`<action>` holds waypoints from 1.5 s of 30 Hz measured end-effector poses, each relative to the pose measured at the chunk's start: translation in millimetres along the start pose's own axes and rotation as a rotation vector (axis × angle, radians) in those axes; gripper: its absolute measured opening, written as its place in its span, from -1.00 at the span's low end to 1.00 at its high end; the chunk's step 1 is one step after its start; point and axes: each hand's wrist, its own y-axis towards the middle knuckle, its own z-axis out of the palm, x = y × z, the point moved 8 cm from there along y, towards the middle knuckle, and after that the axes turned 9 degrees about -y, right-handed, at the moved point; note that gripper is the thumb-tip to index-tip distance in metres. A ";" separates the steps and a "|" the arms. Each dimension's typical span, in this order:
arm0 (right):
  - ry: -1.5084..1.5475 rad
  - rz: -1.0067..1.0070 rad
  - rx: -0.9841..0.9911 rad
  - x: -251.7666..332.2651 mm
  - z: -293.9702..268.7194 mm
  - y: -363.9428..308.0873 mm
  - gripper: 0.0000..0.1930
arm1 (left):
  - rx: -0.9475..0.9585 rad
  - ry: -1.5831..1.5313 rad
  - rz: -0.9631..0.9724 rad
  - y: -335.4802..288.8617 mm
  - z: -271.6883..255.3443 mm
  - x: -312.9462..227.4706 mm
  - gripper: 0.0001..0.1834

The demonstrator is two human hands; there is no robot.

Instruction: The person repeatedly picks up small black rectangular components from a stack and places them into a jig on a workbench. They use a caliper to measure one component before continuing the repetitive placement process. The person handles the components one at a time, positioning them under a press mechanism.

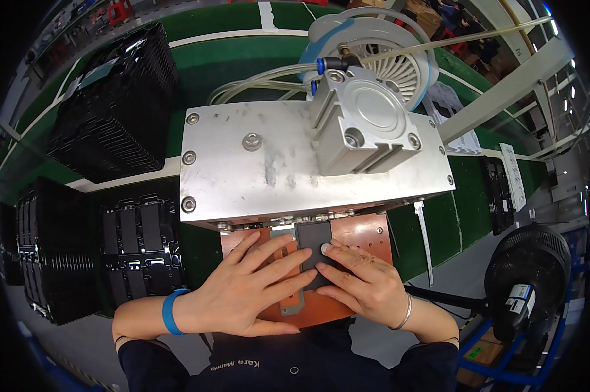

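A dark grey flat rectangular piece (315,236) lies on the orange-brown base plate (360,230), its far end at the front edge of a silver metal press (262,176). My right hand (363,277) rests on the piece's right side, with fingertips touching its surface and its fingers stretched. From the left, my left hand (246,281) lies spread over the plate, its fingertips at the piece's left edge. Partly under those fingers is an orange fixture block (289,302) with a grey end. What lies beneath my palms is hidden.
An air cylinder (370,117) with hoses tops the press, and a white fan (399,65) stands behind. Stacked black trays (115,111) fill the far left. Nearer, a black tray (138,228) holds dark flat pieces. A black fan (527,281) stands at right.
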 end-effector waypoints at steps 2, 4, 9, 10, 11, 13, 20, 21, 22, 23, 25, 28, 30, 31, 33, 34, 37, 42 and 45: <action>0.001 0.000 0.006 0.1 0.1 0.3 -0.63 | -0.004 0.010 0.006 0.5 -0.1 -0.3 -0.25; 0.002 0.001 0.013 0.1 0.5 0.5 -0.63 | -0.007 0.022 0.005 0.4 0.4 -0.3 -0.28; 0.003 0.036 0.046 1.0 1.1 1.7 -0.63 | -0.009 0.020 0.002 0.0 1.5 -0.8 -0.30; 0.003 0.052 0.058 1.8 1.1 1.8 -0.64 | -0.007 0.022 0.002 0.5 1.5 -0.9 -0.31; 0.049 0.098 0.084 1.5 2.6 1.5 -0.65 | -0.004 0.018 -0.001 1.0 1.2 -0.8 -0.31; 0.140 0.189 0.134 2.3 4.8 0.5 -0.66 | 0.002 0.011 -0.005 1.1 0.6 -0.9 -0.33; 1.354 0.773 0.036 -22.0 16.4 -24.2 -0.49 | -0.042 -0.015 0.027 1.0 -2.8 -3.1 -0.38; 1.344 0.799 -0.005 -29.0 17.5 -23.9 -0.51 | -0.054 -0.034 0.044 2.4 -3.9 -4.5 -0.39; 1.343 0.819 -0.041 -35.7 19.8 -21.4 -0.54 | -0.064 -0.048 0.052 1.7 -5.6 -6.1 -0.40; 1.283 0.842 0.008 -40.3 23.7 -17.9 -0.54 | -0.110 -0.059 0.054 1.4 -11.1 -8.0 -0.43; 1.148 0.886 0.106 -48.0 28.7 -11.5 -0.54 | -0.213 -0.083 0.062 0.4 -22.5 -11.1 -0.49; 1.140 0.780 -0.056 -46.1 20.3 -20.2 -0.52 | -0.407 -0.180 -0.062 -9.3 -36.8 -4.2 -0.60; 1.226 0.762 -0.111 -31.3 16.1 -22.6 -0.48 | -0.447 -0.466 -0.196 -1.7 -36.2 2.7 -0.69; 1.267 0.763 -0.145 -24.1 12.4 -25.7 -0.46 | -0.402 -0.628 -0.250 4.0 -28.5 6.4 -0.70; 1.242 0.732 -0.120 -10.3 10.9 -21.1 -0.45 | -0.371 -0.987 -0.383 0.5 -7.1 9.0 -0.72; 1.236 0.718 -0.116 -6.4 11.4 -18.2 -0.44 | -0.359 -1.050 -0.398 -0.6 -4.3 6.6 -0.73; 1.082 0.688 -0.074 -8.7 5.9 -4.9 -0.78 | -0.350 -0.990 -0.405 -16.2 -7.5 -3.9 -0.77; 1.079 0.626 0.070 9.9 11.7 11.2 -0.87 | -0.450 -0.923 -0.344 -48.6 -18.1 -13.2 -0.79; 1.166 0.629 0.184 21.5 20.9 17.6 -0.83 | -0.490 -0.857 -0.380 -69.1 -22.1 -15.2 -0.79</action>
